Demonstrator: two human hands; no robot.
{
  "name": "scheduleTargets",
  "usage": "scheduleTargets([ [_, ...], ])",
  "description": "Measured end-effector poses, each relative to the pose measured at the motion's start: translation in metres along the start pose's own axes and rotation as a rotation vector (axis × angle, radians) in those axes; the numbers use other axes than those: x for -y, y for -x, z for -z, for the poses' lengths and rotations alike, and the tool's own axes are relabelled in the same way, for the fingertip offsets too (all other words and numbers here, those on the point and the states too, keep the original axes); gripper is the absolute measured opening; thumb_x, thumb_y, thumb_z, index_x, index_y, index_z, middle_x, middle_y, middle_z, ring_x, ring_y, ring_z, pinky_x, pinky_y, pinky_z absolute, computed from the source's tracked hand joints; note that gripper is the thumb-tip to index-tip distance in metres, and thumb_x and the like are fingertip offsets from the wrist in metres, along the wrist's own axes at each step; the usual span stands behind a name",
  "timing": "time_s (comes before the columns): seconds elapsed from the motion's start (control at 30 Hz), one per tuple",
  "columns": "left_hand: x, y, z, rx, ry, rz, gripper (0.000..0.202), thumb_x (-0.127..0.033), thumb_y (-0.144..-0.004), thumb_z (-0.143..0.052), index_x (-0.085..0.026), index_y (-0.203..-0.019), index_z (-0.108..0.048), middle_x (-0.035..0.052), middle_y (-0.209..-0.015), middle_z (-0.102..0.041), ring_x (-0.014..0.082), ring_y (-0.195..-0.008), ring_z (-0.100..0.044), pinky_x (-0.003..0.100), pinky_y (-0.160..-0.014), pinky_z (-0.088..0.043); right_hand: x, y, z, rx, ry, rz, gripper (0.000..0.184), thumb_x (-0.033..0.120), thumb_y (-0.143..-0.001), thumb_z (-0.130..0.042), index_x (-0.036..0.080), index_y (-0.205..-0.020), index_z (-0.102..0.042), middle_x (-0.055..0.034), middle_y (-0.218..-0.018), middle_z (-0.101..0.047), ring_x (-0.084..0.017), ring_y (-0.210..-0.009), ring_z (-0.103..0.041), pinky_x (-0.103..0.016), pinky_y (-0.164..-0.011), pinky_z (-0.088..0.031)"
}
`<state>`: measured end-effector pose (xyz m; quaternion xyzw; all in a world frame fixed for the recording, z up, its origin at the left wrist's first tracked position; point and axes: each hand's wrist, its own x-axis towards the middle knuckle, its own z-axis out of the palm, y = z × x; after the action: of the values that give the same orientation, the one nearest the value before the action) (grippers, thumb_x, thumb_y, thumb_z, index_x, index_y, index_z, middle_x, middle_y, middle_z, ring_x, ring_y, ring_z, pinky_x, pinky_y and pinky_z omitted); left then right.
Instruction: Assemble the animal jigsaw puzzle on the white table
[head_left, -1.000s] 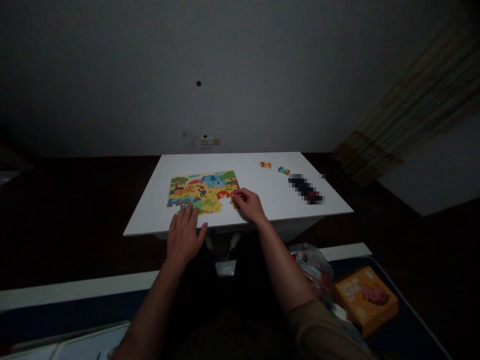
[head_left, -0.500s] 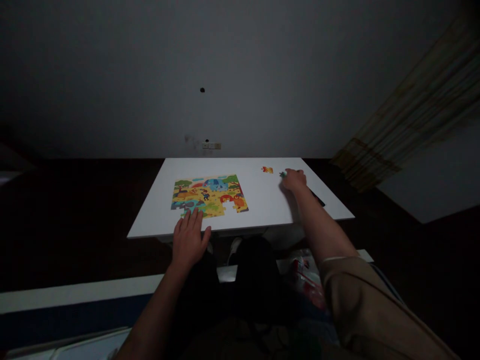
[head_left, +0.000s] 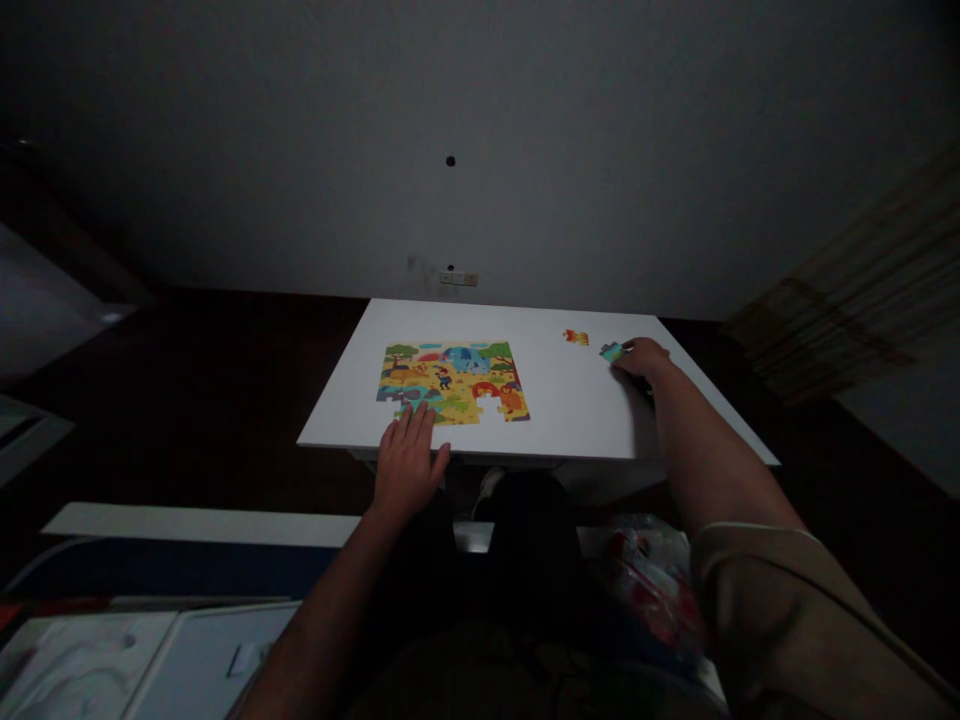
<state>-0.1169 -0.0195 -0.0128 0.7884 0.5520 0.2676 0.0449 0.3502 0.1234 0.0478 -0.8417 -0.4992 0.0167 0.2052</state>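
Note:
On the left half of the white table [head_left: 570, 420] lies a colourful animal jigsaw puzzle [head_left: 450, 375], with gaps along its near edge at the left corner and below the lion. My left hand [head_left: 409, 455] rests flat with fingers spread, its fingertips over the puzzle's near edge. Toward the far right of the table, my right hand [head_left: 643, 360] pinches a teal and green puzzle piece [head_left: 612, 352] by its right side. A loose orange and yellow puzzle piece [head_left: 576, 337] lies to the left of that hand.
A dark flat object [head_left: 646, 393] lies partly hidden beneath my right forearm. A clear plastic bag with red contents [head_left: 656, 580] sits low beside my right leg. Behind the table stands a grey wall [head_left: 570, 180], and a curtain [head_left: 840, 300] hangs at the right.
The view has turned left, so the table appears further right. In my right hand, the teal puzzle piece now shows more of its face. My left hand stays at the puzzle's near edge.

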Motion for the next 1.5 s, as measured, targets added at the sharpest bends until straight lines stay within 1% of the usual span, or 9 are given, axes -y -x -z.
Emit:
scheduleTargets([
  [0.1, 0.003, 0.005, -0.006, -0.032, 0.022, 0.022, 0.054, -0.035, -0.096, -0.051, -0.020, -0.148, -0.048, 0.0144, -0.159, -0.042, 0.0355, -0.151, -0.029, 0.058, -0.121, -0.028, -0.001, 0.003, 0.000, 0.090, -0.139, -0.070, 0.030, 0.021, -0.073, -0.075, 0.013, -0.101, -0.076, -0.0185, -0.096, -0.074, -0.029, -0.086, -0.067, -0.042, -0.077, -0.051],
  [0.27, -0.002, 0.026, -0.015, -0.068, 0.084, 0.056, 0.043, -0.033, -0.094, -0.055, -0.020, -0.136, -0.058, 0.0175, -0.147, -0.053, 0.0380, -0.141, -0.043, 0.058, -0.118, -0.033, 0.029, 0.064, -0.013, -0.066, -0.496, 0.059, 0.028, 0.035, -0.081, -0.067, 0.020, -0.104, -0.071, -0.0141, -0.100, -0.075, -0.027, -0.086, -0.069, -0.040, -0.077, -0.055],
  [0.4, -0.020, 0.032, -0.014, -0.115, 0.277, 0.057, 0.039, -0.030, -0.096, -0.052, -0.023, -0.135, -0.055, 0.0149, -0.137, -0.060, 0.0330, -0.131, -0.054, 0.054, -0.113, -0.042, 0.089, 0.162, -0.041, 0.277, -0.960, 0.260, 0.027, 0.046, -0.075, -0.075, 0.025, -0.090, -0.069, -0.0047, -0.079, -0.073, -0.025, -0.074, -0.070, -0.040, -0.072, -0.057],
  [0.53, -0.029, 0.028, -0.010, -0.178, 0.542, 0.211, 0.045, -0.035, -0.097, -0.053, -0.023, -0.140, -0.047, 0.0137, -0.127, -0.065, 0.0263, -0.103, -0.068, 0.045, -0.094, -0.056, 0.149, 0.242, -0.063, 0.550, -1.045, 0.391, 0.016, 0.043, -0.078, -0.074, 0.029, -0.084, -0.069, -0.0003, -0.076, -0.073, -0.023, -0.072, -0.070, -0.038, -0.068, -0.057],
  [0.63, -0.019, 0.026, -0.004, -0.220, 0.677, 0.361, 0.044, -0.040, -0.098, -0.054, -0.022, -0.138, -0.047, 0.0102, -0.109, -0.071, 0.0229, -0.084, -0.069, 0.039, -0.077, -0.059, 0.172, 0.264, -0.065, 0.589, -0.966, 0.515, 0.010, 0.041, -0.083, -0.071, 0.033, -0.088, -0.072, 0.0018, -0.080, -0.074, -0.022, -0.075, -0.071, -0.039, -0.072, -0.058],
  [0.77, 0.010, 0.019, 0.015, -0.247, 0.582, 0.472, 0.043, -0.040, -0.098, -0.052, -0.020, -0.136, -0.049, 0.0088, -0.103, -0.073, 0.0243, -0.086, -0.070, 0.040, -0.079, -0.057, 0.166, 0.237, -0.059, 0.431, -0.797, 0.598, 0.020, 0.041, -0.087, -0.067, 0.033, -0.103, -0.074, -0.0013, -0.089, -0.076, -0.024, -0.080, -0.070, -0.042, -0.078, -0.057],
  [1.03, 0.045, -0.013, 0.047, -0.106, -0.134, 0.436, 0.037, -0.035, -0.100, -0.046, -0.021, -0.132, -0.058, 0.0129, -0.104, -0.073, 0.0321, -0.106, -0.065, 0.048, -0.099, -0.042, 0.096, 0.089, -0.053, -0.018, -0.242, 0.253, 0.032, 0.032, -0.091, -0.059, 0.018, -0.118, -0.070, -0.0157, -0.117, -0.071, -0.029, -0.108, -0.065, -0.041, -0.093, -0.049],
  [1.33, 0.050, -0.023, 0.045, -0.031, -0.193, 0.377, 0.037, -0.039, -0.100, -0.046, -0.022, -0.130, -0.061, 0.0162, -0.113, -0.069, 0.0355, -0.110, -0.061, 0.050, -0.096, -0.042, 0.050, 0.033, -0.056, -0.063, 0.080, 0.201, 0.053, 0.026, -0.092, -0.059, 0.011, -0.142, -0.054, -0.0318, -0.153, -0.039, -0.040, -0.139, -0.036, -0.050, -0.099, -0.034],
  [1.5, 0.045, -0.017, 0.045, -0.042, -0.248, 0.299, 0.040, -0.039, -0.101, -0.045, -0.024, -0.134, -0.061, 0.0150, -0.125, -0.064, 0.0349, -0.117, -0.058, 0.050, -0.099, -0.045, 0.040, 0.014, -0.071, 0.046, 0.111, 0.253, 0.045, 0.030, -0.098, -0.052, 0.011, -0.138, -0.060, -0.0336, -0.141, -0.050, -0.037, -0.128, -0.047, -0.047, -0.092, -0.036],
])
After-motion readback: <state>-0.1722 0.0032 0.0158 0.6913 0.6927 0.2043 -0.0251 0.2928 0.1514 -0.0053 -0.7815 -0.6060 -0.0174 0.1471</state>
